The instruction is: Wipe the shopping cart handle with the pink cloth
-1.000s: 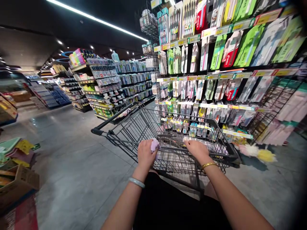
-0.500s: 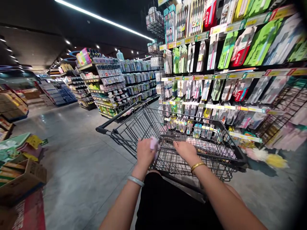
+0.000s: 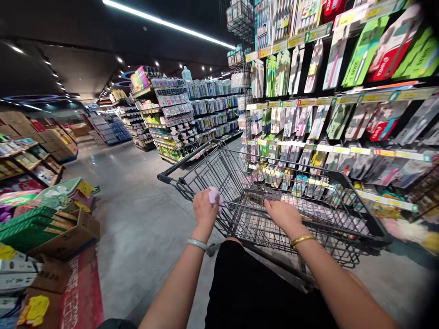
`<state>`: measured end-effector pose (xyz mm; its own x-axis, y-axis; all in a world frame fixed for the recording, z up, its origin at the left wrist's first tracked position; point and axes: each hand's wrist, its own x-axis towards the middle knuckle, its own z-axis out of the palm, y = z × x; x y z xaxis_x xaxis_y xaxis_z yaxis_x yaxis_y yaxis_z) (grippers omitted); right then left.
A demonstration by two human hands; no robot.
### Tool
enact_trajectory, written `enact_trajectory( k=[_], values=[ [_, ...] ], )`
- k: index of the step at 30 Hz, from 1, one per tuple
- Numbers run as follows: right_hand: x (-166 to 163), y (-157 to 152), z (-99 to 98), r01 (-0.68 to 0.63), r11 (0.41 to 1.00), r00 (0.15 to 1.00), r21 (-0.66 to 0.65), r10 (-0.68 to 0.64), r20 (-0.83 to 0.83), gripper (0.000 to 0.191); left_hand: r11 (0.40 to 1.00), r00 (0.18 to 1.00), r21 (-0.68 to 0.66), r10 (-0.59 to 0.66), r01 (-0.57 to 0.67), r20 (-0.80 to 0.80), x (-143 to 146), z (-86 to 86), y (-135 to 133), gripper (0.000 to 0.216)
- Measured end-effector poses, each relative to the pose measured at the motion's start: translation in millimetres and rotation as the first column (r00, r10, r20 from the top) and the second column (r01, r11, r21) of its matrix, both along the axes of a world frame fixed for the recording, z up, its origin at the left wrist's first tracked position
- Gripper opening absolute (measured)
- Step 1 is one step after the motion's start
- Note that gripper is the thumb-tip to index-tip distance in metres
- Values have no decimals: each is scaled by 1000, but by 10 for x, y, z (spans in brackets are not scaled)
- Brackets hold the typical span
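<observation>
A black wire shopping cart (image 3: 222, 171) stands sideways in front of me, close to my dark-clothed legs. My left hand (image 3: 204, 212) is closed around a light purple, crumpled, cloth-like thing (image 3: 215, 196) at the near edge of the cart; whether it also grips the rim is hard to see. A pale bangle circles that wrist. Farther right, my right hand (image 3: 284, 217), with a gold bracelet (image 3: 302, 240) at the wrist, is closed over the cart's near rail. Through the wires, pinkish packages (image 3: 310, 210) show, but I cannot tell whether they lie inside the cart.
A tall rack of hanging toothbrush-like packs (image 3: 332, 68) rises close behind the cart on the right. Stocked shelves (image 3: 171, 109) stand farther back. At left are cardboard boxes (image 3: 73, 235) and a green crate (image 3: 29, 224) along the grey floor (image 3: 133, 219).
My view has swung left, so the shelves and cart sit farther right and more of the goods at left shows. Both hands stay closed at the cart's near side.
</observation>
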<state>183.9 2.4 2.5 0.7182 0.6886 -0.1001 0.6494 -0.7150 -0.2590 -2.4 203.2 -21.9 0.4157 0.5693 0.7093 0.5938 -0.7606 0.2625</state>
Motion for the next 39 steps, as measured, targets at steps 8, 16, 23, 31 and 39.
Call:
enact_trajectory(
  k=[8, 16, 23, 31, 39],
  values=[
    [-19, -7, 17, 19, 1000, 1000, 11, -19, 12, 64, 978, 975, 91, -172, 186, -137, -3, -299, -199, 44],
    [-11, 3, 9, 25, 1000, 999, 10, -25, 23, 66, 934, 868, -259, 331, -246, 370, 53, -185, 292, 41],
    [-18, -8, 28, 23, 1000, 999, -7, -23, 28, 65, 979, 958, -178, -43, 97, 284, 231, -774, -385, 36],
    [-37, 0, 37, 33, 999, 999, -9, -33, 30, 66, 905, 817, -400, 335, -142, 469, -29, -375, 347, 31],
    [-41, -2, 47, 35, 999, 999, -12, -35, 36, 64, 902, 948, -366, -122, 229, 293, 234, -859, -536, 34]
  ],
)
